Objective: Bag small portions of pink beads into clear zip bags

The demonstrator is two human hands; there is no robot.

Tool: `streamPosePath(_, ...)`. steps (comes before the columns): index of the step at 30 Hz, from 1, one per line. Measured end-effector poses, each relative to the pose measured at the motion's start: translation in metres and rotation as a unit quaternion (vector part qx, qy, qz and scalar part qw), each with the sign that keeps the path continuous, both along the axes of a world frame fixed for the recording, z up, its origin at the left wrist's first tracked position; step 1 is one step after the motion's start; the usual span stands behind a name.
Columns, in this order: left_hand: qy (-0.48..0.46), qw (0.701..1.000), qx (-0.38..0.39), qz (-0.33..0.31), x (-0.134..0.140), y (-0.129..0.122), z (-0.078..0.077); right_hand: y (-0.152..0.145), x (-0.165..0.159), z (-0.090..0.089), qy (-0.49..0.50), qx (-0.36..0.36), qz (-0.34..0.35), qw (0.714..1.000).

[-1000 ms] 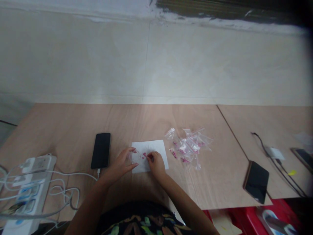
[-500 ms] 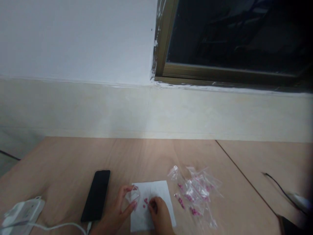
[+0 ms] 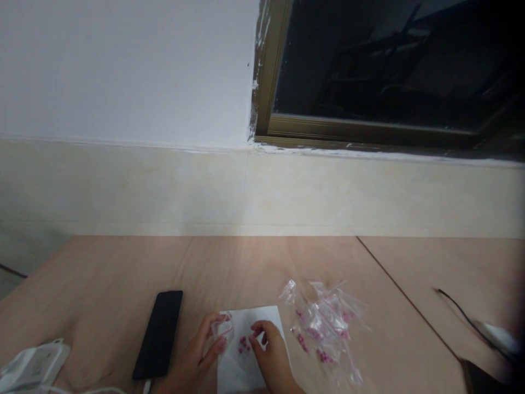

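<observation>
Right hand (image 3: 270, 346) shifts slightly far side of loose pink beads (image 3: 243, 345), uncovering more of them; fingers curled, cannot tell whether bead is pinched. Left hand (image 3: 202, 348) still pinches clear plastic bag (image 3: 222, 329) at left edge of white paper (image 3: 240, 375). Visible beads remain on paper, outside held bag; bead-filled bags (image 3: 326, 318) lie right on table (image 3: 229, 273).

The small pieces (image 3: 243, 340) are pink, paper (image 3: 235, 377) white, phone (image 3: 158, 335) black, tabletop (image 3: 229, 268) wood-grained tan.
</observation>
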State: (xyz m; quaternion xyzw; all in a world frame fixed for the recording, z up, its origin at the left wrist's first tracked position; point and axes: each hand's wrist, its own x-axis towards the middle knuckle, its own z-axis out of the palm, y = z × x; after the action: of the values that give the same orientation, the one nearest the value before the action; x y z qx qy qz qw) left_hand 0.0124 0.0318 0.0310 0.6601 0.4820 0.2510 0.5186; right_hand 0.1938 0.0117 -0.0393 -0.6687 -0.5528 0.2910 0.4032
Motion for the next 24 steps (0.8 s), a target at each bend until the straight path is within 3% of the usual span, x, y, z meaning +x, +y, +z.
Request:
streamPosePath(6, 0.044, 0.998, 0.051, 0.009, -0.001, 0.0, -0.005, -0.012, -0.004, -0.009, -0.096, -0.055, 0.034, 0.993)
streamPosePath(10, 0.057, 0.997, 0.058, -0.003, -0.002, -0.004, -0.008, -0.015, -0.002, -0.012, -0.107, -0.089, 0.069, 0.988)
streamPosePath(13, 0.074, 0.996, 0.052, -0.018, -0.003, -0.007, -0.013, -0.013, -0.001, -0.003, -0.086, -0.092, 0.044, 0.991)
streamPosePath(16, 0.09, 0.994, 0.053, -0.039, -0.001, -0.009, -0.022, -0.013, -0.004, 0.019, -0.032, -0.063, 0.012, 0.997)
streamPosePath(19, 0.101, 0.992, 0.066, -0.046, 0.003, -0.01, -0.029, -0.013, -0.012, 0.038, 0.012, -0.027, 0.062, 0.998)
streamPosePath(21, 0.109, 0.99, 0.076, -0.04, 0.005, -0.009, -0.032, -0.014, -0.016, 0.042, 0.023, -0.017, 0.094, 0.995)
streamPosePath(24, 0.119, 0.99, 0.074, -0.032, 0.006, -0.007, -0.031, -0.013, -0.016, 0.031, 0.029, -0.033, 0.052, 0.998)
